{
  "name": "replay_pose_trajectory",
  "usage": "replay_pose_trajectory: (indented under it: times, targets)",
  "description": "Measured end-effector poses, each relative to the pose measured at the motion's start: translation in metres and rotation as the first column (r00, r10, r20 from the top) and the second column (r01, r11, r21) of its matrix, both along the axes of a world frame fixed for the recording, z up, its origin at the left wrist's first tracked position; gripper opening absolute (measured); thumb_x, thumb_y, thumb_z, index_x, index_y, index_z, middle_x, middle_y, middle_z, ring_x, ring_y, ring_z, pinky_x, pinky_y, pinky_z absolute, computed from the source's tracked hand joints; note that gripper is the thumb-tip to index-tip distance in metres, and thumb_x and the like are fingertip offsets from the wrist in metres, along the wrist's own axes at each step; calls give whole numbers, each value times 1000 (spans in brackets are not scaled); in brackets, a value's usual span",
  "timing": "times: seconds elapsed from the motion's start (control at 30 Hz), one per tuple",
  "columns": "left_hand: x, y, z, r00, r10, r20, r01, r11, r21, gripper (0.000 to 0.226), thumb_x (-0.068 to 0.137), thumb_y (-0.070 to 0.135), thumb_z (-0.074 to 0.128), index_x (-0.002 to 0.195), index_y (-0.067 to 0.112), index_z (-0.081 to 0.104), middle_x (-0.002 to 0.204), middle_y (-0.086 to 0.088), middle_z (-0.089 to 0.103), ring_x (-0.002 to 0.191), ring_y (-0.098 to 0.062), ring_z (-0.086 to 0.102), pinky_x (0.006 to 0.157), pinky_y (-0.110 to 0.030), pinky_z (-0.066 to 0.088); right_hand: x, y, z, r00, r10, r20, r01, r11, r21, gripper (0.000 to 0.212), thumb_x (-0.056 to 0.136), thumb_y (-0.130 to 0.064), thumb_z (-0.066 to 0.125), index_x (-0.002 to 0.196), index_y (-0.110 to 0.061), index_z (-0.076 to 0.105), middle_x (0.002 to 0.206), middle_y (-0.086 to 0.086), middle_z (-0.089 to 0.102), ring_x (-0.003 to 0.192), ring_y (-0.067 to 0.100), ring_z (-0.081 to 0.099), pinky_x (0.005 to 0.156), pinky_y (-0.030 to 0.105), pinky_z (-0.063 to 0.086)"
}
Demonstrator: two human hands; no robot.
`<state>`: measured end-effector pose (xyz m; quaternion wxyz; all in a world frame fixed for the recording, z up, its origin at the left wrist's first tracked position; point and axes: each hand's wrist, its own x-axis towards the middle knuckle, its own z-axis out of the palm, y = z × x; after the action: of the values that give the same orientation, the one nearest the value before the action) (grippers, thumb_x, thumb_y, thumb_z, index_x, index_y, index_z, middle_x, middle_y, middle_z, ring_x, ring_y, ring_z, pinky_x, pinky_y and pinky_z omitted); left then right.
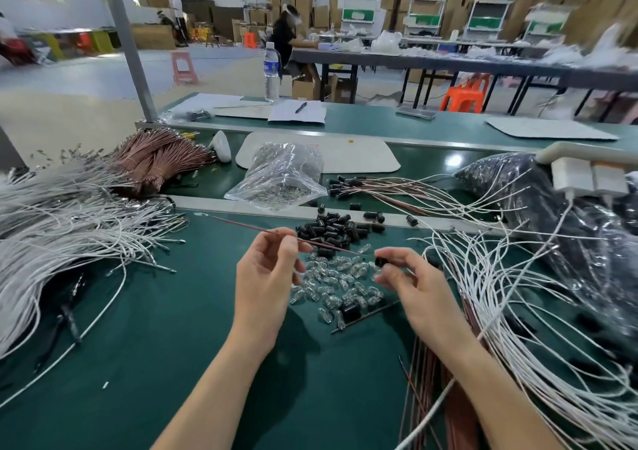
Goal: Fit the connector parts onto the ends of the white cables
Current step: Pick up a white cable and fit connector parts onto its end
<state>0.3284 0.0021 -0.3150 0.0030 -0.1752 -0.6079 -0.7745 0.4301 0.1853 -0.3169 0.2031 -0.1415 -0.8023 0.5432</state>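
We have 2 things in hand. Our left hand [269,277] pinches a thin reddish wire [241,223] between thumb and forefinger, the other fingers loosely curled beneath; our right hand [414,287] pinches 1 small black cap [380,261] at its fingertips, the remaining fingers curled under and holding nothing we can make out.

The wire's long axis runs from far left to near right, sloping down toward us; its near end passes over the loose caps [331,227] and stops just left of the held cap, pointing almost straight at it, with a small gap between them. So mating them means closing that gap along the wire's own line. The right hand is nearer to the tip, and we judge it simpler to bring the cap leftward onto the tip while the left hand steadies the wire. We cannot tell whether the cap's open end faces the tip; it is too small and partly hidden by the fingertips.

The wire in hand looks red-brown, not white. The white cables [69,228] lie in 2 heaps, 1 well to the left and 1 to the right beside the right forearm, with none in our grip. A scatter of clear parts [340,284] lies on the bench [172,328] between and below both hands, just this side of the loose caps; a slip here would likely drop the cap among them.
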Motion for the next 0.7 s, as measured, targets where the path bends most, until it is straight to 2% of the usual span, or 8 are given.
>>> replay_pose_trajectory:
  times: [0.07,0.2,0.53,0.7]
  targets:
    - [3,4,0,1000,-21,-15,20,1000,-19,9,101,13,55,100,10,63,86,-3,74,63,-12,59,55,-23,51,0,2,-4,1000,-7,-25,6,999,-35,24,100,-13,58,109,-33,66,98,-9,71,90,6,70,87,24,56]
    - [5,9,-3,999,-29,-26,28,998,-55,8,102,14,55,100,12,63,87,-3,74,64,-13,59,55,-23,51,-3,2,-8,998,34,-54,-37,998,-55,23,99,-15,60,110,-35,66,97,-16,71,92,6,69,86,16,53]
    - [3,12,-6,1000,-24,4,25,996,-85,10,103,13,54,99,12,63,88,-5,74,63,-13,60,54,-23,51,-1,0,-4,995,6,-101,-24,984,-177,21,97,-14,63,108,-31,71,97,-10,74,90,7,71,81,12,52]
    - [8,16,-6,997,-75,-5,74,991,-111,10,102,13,55,98,13,64,88,-4,75,64,-13,61,54,-24,52,1,2,-1,995,19,-94,-35,984,-176,25,89,-25,73,111,-36,69,105,-16,72,96,8,71,87,21,55]
